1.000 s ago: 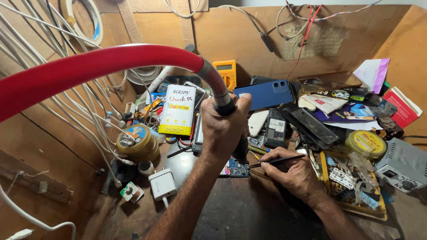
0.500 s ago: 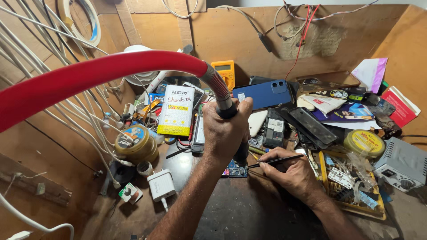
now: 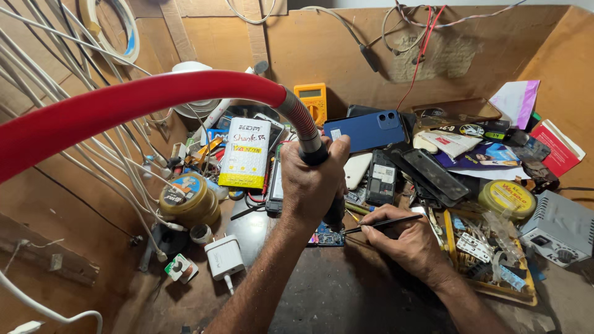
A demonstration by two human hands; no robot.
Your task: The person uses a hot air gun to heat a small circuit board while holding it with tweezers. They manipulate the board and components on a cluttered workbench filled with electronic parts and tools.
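Red hose [image 3: 124, 105]: arcs from near left to centre, ending in a ribbed grey neck and dark handle. Bench [image 3: 346, 297]: dark, cluttered. Blue phone [image 3: 368, 130]: far of the hands, leaning. Left hand [image 3: 312, 185]: fist closed around the hose handle, nozzle pointing down. Right hand [image 3: 405, 244]: just right of it, fingers pinched on black tweezers [image 3: 383, 224]. Circuit board [image 3: 327, 236]: small, blue, flat beneath the left hand, tweezer tip beside it.

Brown board walls [image 3: 346, 55] enclose a dark workbench [image 3: 346, 297]
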